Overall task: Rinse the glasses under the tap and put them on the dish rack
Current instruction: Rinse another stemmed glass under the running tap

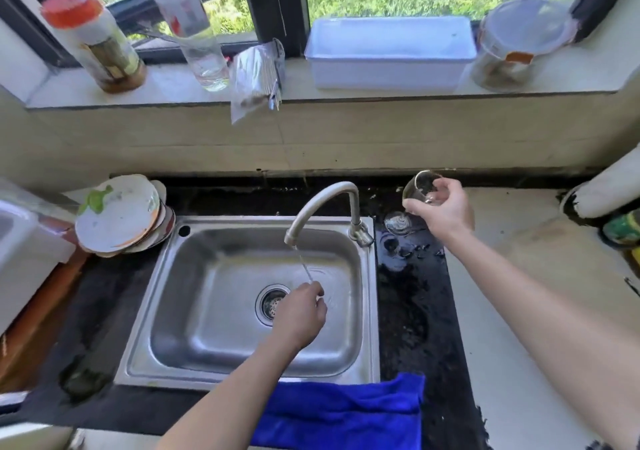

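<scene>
Head view puts my right hand [443,210] above the counter, right of the tap [332,203], gripping a clear glass [420,188]. My fingers [438,186] curl over its right side and my thumb presses its near-left side, so the rim end sticks out past them toward the far left. The glass is tilted and hangs in the air, touching nothing but the hand. It is well to the right of the water stream [304,266] and is not under it.

A second glass [398,222] sits on the wet dark counter [415,311] just right of the tap's base, below the held one. It is too blurred for me to say which way up it stands.

My left hand [301,314] is low in the sink [194,373], near the drain [272,302]. Its fingers are curled in, and I see nothing held in them. The thin stream lands on its knuckles.

A blue cloth [343,411] hangs over the sink's near edge. A stack of plates [121,214] leans at the sink's far-left corner. On the sill at the far side stand a white tub [391,51], a bottle [194,30] and two jars, one at each end.
</scene>
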The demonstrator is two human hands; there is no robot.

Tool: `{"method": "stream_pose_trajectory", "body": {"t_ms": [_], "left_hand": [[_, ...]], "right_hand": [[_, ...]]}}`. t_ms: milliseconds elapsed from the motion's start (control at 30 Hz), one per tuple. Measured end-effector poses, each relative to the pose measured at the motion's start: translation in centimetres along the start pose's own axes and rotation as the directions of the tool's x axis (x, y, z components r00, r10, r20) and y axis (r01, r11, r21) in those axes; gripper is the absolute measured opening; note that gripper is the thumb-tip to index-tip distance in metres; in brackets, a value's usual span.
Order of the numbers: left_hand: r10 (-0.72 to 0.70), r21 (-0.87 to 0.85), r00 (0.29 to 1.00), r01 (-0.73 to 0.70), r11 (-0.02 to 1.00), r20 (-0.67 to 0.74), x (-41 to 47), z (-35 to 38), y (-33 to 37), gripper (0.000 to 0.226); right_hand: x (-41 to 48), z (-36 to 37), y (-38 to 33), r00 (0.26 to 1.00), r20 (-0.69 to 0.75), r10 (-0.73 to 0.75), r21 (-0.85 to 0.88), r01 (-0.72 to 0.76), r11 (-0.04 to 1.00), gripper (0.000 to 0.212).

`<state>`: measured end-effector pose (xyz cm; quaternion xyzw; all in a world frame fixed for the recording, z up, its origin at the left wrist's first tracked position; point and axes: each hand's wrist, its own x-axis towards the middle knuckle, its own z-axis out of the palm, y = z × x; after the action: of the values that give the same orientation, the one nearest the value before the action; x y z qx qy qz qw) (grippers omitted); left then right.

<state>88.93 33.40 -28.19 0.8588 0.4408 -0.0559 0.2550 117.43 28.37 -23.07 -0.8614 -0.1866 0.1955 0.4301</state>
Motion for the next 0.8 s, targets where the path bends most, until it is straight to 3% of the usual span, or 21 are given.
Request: {"method": "stream_pose_trajectory", "body": {"t_ms": [233, 433, 633, 800], "left_hand": [[-0.183, -0.319, 0.983, 0.168, 0.933, -0.018, -1.8, 0.8, 1.1, 0.019], [-0.402, -0.569, 0.899, 0.424, 0.705, 0.173, -2.9, 1.8, -2.7, 0.008], [-0.461, -0.745, 0.820, 0.533, 0.401, 0.339, -3.0, 0.5, -6.6, 0.011], [-0.414, -0.793, 0.783, 0.576, 0.199, 0.465, -1.1, 1.3, -11.0, 0.030]], "right_hand": [[-9.3, -1.2, -0.5, 0.936, 0.312, -0.160, 0.037, 0.157, 0.987, 0.063], [-14.1, 5.4, 0.7, 0.845, 0.533, -0.056, -0.040, 0.091, 0.995, 0.070], [-14.8, 12.1, -1.0, 0.845, 0.535, 0.013, -0.062, 0.025, 0.998, 0.069], [-14.8, 16.2, -1.9, 0.879, 0.450, 0.159, -0.033, -0.161, 0.986, 0.065]]}}
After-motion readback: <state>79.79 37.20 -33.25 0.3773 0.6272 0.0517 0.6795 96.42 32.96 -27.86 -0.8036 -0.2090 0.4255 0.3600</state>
